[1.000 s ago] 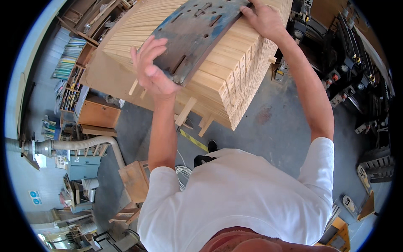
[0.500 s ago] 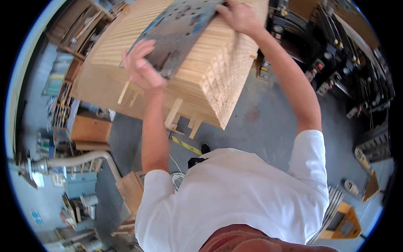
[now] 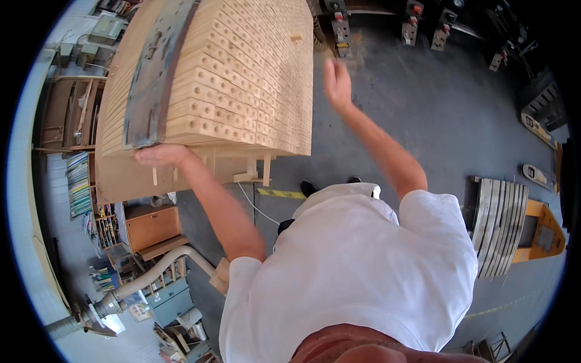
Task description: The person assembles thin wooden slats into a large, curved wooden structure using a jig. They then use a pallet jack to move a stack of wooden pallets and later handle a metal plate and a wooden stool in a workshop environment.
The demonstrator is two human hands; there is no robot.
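Note:
A long, worn blue-grey metal plate (image 3: pixel 158 57) with holes lies along the top of a large stack of pale wooden strips (image 3: pixel 242 78). Round holes dot the strips' facing ends. At the plate's near end is my left hand (image 3: pixel 162 155), fingers stretched out flat against its edge rather than wrapped round it; part of the fingers is hard to make out. My right hand (image 3: pixel 339 85) is off to the right of the stack in mid-air, open and holding nothing, its fingers straight.
The stack sits on a brown board (image 3: pixel 115 175), with short wooden pieces (image 3: pixel 267 169) jutting out below. A white cable (image 3: pixel 257 209) hangs nearby. Machinery (image 3: pixel 410 27) lines the far right. At left are a wooden cabinet (image 3: pixel 152 228) and a ribbed hose (image 3: pixel 151 272).
My right hand has left the plate and swung out right of the stack. My left hand has shifted down to the plate's near end. My view has turned, showing more of the strips' ends.

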